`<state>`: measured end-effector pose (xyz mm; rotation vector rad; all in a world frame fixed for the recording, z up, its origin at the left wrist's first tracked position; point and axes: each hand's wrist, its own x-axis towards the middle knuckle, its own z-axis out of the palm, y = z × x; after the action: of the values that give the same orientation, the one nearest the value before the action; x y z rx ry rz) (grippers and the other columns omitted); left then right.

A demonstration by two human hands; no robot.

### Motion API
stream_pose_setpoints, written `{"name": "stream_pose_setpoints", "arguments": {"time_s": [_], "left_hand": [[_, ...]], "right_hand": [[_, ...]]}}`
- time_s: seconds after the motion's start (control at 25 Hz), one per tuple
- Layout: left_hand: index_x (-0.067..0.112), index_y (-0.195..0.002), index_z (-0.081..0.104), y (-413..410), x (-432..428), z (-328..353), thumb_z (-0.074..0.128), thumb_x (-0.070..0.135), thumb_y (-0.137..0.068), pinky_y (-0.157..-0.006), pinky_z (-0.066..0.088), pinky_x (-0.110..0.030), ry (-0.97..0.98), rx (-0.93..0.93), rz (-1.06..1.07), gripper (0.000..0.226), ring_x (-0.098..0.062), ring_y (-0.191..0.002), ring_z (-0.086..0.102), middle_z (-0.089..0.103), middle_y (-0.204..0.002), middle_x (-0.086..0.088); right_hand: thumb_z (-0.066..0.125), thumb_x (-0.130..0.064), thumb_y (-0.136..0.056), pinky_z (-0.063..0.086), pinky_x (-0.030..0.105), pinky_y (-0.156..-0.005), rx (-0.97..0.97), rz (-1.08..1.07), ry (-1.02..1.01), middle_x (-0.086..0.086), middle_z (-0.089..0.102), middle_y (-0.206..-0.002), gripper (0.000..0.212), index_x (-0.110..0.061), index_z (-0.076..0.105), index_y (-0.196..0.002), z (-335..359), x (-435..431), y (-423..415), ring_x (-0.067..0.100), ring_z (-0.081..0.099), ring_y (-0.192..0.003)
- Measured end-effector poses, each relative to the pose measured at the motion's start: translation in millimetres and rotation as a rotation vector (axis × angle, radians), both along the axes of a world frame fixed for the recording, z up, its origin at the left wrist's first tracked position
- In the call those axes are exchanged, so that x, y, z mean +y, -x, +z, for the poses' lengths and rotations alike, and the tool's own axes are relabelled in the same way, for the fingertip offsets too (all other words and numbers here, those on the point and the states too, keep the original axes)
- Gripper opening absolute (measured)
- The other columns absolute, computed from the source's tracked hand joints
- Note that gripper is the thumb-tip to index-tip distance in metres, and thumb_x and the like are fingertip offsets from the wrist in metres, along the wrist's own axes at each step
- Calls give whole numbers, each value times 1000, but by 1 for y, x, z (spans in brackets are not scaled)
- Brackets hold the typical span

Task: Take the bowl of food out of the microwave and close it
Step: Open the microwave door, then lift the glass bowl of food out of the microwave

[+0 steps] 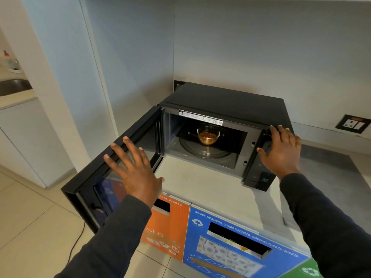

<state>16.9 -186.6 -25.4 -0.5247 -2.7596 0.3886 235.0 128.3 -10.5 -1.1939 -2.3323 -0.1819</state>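
Note:
A black microwave [230, 101] stands on a pale counter in a corner, its door [94, 177] swung wide open to the left. Inside, a clear glass bowl of brownish-orange food [208, 135] sits on the round glass turntable [202, 152]. My left hand [132, 167] is spread flat, fingers apart, over the inner face of the open door. My right hand [281, 149] rests with fingers spread on the microwave's front right corner, over the control panel. Neither hand holds anything or touches the bowl.
The counter [200, 183] extends in front of and right of the microwave. Below its front edge are orange [168, 227] and blue [230, 247] waste-bin panels with slots. A wall socket [353, 123] is at the right. A power cord [77, 243] trails on the tiled floor.

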Motion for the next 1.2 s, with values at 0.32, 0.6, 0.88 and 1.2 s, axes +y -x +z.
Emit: {"name": "stream_pose_setpoints", "arguments": {"time_s": [0.32,0.6,0.88,1.2], "left_hand": [[18,-163,9,26,-9,-8,42,91,-73,-117,19,-77,-45,53,-13,121,-64,-149,-2,-11,-166,-33],[17,-163,9,31,-17,-18,47,90,-71,-116,12,-79,-100,46,-81,124,-63,-149,-11,-17,-165,-35],[7,-161,22,37,-24,-50,72,68,-73,-121,-7,-68,-390,-56,-436,118,-47,-156,-15,-8,-170,-27],[22,-162,19,37,14,-98,66,63,-85,-127,16,-40,-723,-903,-582,99,-21,-160,6,9,-174,-6]], "right_hand": [[73,-40,-86,16,57,-123,41,-6,-32,20,38,-160,81,-11,38,-153,-4,2,3,40,30,-149],[73,-41,-85,17,58,-122,68,-32,-44,19,39,-159,81,-11,39,-152,-5,1,6,40,32,-148],[68,-46,-89,16,60,-124,126,-39,55,19,25,-166,84,-14,31,-157,-12,-30,7,39,18,-154],[55,-62,-82,37,41,-117,421,166,724,4,34,-165,91,-23,26,-159,-100,-143,50,24,38,-148]]}}
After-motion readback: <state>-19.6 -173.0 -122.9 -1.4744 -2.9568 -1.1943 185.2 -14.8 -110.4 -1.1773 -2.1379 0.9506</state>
